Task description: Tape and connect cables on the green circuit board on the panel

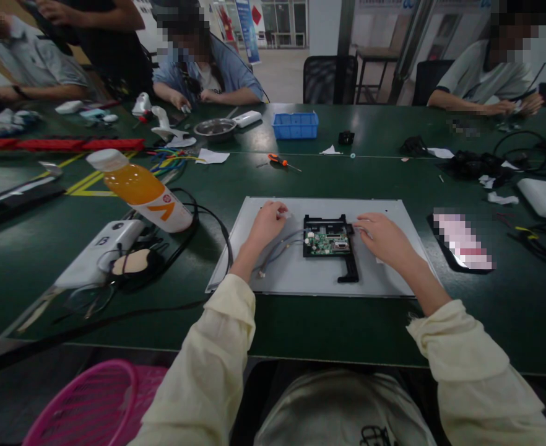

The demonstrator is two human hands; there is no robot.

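Note:
A flat grey-white panel lies on the table in front of me. On it rests a black plastic bracket that frames a green circuit board. Grey cables run from the board's left side across the panel. My left hand is over the panel's left part, its fingers curled together beside a small whitish bit; what they hold is too small to make out. To the right of the bracket is my right hand, fingers stretched toward the bracket's upper right corner. Whether they touch it I cannot tell.
A tilted juice bottle, a white power bank and black cables stand left of the panel. A phone lies right. Beyond are an orange screwdriver and a blue basket. Co-workers sit across the table.

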